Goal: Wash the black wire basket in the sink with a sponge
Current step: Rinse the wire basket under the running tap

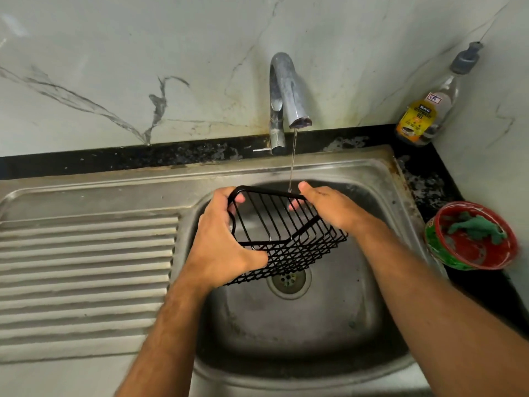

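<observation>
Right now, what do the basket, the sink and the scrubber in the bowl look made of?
Basket: thin metal wire, glossy black coating, probably.
Sink: stainless steel, brushed grey sheen, dull stains.
Scrubber: green, fibrous-looking, likely synthetic; too blurred for certainty.
Bowl: seemingly plastic, red inside.

Both bare forearms reach forward, converging. The left hand [220, 239] is curled, thumb low and fingers wrapped over the top, gripping. The right hand [329, 207] has its thumb on top and fingers tucked beneath, pinching.
</observation>
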{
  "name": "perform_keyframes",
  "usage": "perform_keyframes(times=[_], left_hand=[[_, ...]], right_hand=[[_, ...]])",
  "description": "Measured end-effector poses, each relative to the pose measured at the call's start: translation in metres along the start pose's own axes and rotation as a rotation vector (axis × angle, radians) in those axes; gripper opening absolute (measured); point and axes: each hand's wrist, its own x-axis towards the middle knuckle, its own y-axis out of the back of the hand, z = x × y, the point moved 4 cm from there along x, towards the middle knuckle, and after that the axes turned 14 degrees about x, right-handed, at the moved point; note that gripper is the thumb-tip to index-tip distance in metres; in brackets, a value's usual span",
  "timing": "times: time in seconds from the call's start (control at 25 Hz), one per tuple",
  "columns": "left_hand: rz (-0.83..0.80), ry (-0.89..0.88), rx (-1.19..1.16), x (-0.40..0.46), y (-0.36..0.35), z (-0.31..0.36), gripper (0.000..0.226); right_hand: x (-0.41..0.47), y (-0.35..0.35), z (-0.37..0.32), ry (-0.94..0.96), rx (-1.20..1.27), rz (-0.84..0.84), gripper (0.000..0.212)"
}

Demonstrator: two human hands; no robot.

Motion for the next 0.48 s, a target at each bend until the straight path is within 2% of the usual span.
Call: perform_keyframes(times=[0.12, 0.2, 0.24, 0.28, 0.36, 0.44, 0.48], left_hand=[[-0.017, -0.02, 0.037, 0.005, -0.003, 0.008, 0.082], [-0.044, -0.075, 0.222, 0.012, -0.008, 0.019, 0.09], [-0.081, -0.124, 0.359, 0.015, -0.012, 0.025, 0.099], [-0.118, -0.178, 0.493, 0.016, -0.016, 0.031, 0.106], [-0.182, -0.28, 0.698, 0.019, -0.027, 0.041, 0.11], [-0.238, -0.334, 0.799, 0.023, -0.038, 0.045, 0.114], [-0.267, -0.333, 0.817, 0.029, -0.043, 0.046, 0.114]], right_hand=[[-0.011, -0.026, -0.027, 0.243, 0.11, -0.009, 0.05], [-0.017, -0.038, -0.054, 0.363, 0.253, -0.023, 0.035], [-0.017, -0.038, -0.066, 0.364, 0.347, -0.003, 0.03], [-0.013, -0.034, -0.071, 0.337, 0.485, 0.036, 0.025], [-0.006, -0.023, -0.075, 0.174, 0.946, 0.097, 0.028], [-0.006, -0.013, -0.073, -0.026, 1.386, 0.057, 0.035], [-0.008, -0.008, -0.073, -0.075, 1.435, -0.008, 0.035]])
